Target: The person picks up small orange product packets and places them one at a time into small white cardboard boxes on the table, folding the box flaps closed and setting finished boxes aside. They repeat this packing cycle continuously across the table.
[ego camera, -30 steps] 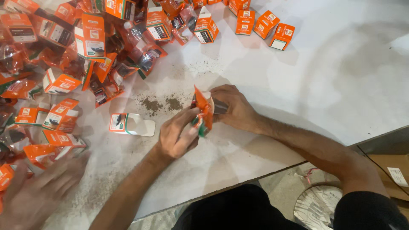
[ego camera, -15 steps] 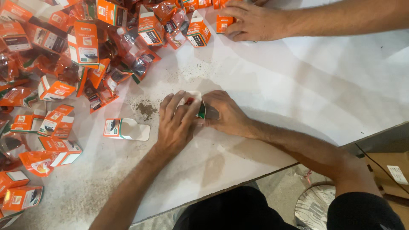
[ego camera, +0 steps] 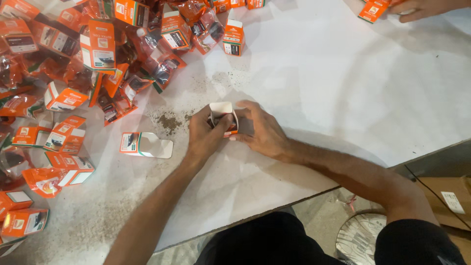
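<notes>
Small orange-and-white carton (ego camera: 223, 118) upright on the white table (ego camera: 343, 98), near its front edge, clasped between both hands. Top flaps open, white inside showing; long axis near vertical, mouth turned up toward the camera.

Left hand (ego camera: 206, 137) closed around the carton's left side, thumb curled at the rim. Right hand (ego camera: 262, 132) closed against the right side, fingertips on the orange face low down. Both grasping the same carton; neither empty. Contents inside the mouth: something dark, possibly a wrapped item, too shadowed to tell.

Key relation: carton directly between the two hands, open end up, each hand equally close, left thumb nearest the flaps.

Just left of the left hand, apart from it: a flattened carton (ego camera: 144, 145) lying on its side, flap out. Dark crumbs (ego camera: 169, 120) scattered between the two. Far left: heap of orange cartons and clear-wrapped packets (ego camera: 73, 64). Top right corner: another person's hand (ego camera: 422, 7) on a carton (ego camera: 374, 10).
</notes>
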Motion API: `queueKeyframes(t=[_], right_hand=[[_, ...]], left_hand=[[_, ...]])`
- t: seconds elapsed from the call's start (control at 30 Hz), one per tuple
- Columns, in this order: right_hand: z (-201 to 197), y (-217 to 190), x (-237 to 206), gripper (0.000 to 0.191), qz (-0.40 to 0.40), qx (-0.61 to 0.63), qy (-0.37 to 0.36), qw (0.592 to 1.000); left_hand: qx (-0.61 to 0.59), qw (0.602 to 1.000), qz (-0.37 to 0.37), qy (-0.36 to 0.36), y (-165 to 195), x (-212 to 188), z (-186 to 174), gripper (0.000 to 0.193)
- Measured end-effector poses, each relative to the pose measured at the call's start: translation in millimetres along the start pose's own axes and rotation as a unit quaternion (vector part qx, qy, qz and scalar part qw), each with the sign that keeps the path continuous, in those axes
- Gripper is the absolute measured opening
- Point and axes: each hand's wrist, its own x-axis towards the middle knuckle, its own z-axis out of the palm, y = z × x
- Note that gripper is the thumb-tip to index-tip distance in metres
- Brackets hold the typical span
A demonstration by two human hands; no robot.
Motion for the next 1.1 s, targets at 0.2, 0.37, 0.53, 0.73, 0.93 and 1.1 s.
queueKeyframes(t=[0.2,0.37,0.53,0.73,0.93,1.1], right_hand=[[5,1,-3,0.06,-0.162,-0.159,0.039,0.973],[5,0,-4,0.057,-0.146,-0.169,0.032,0.974],[5,-4,-3,0.048,-0.097,-0.148,0.023,0.984],[5,-4,-3,0.047,-0.024,-0.107,0.007,0.994],[3,-6,-2,0.055,-0.023,-0.098,0.02,0.995],[0,-11,-2,0.046,-0.027,-0.101,0.006,0.994]], left_hand=[[-0.064,0.988,-0.01,-0.143,5,-7,-26,0.037],[-0.215,0.959,-0.092,-0.159,2,1,-45,0.028],[-0.04,0.994,-0.048,-0.093,3,1,-25,0.03],[0.16,0.924,0.341,-0.071,13,-23,-25,0.03],[0.219,0.915,0.33,-0.074,12,-31,-27,0.035],[0.18,0.931,0.312,-0.062,10,-31,-23,0.025]])
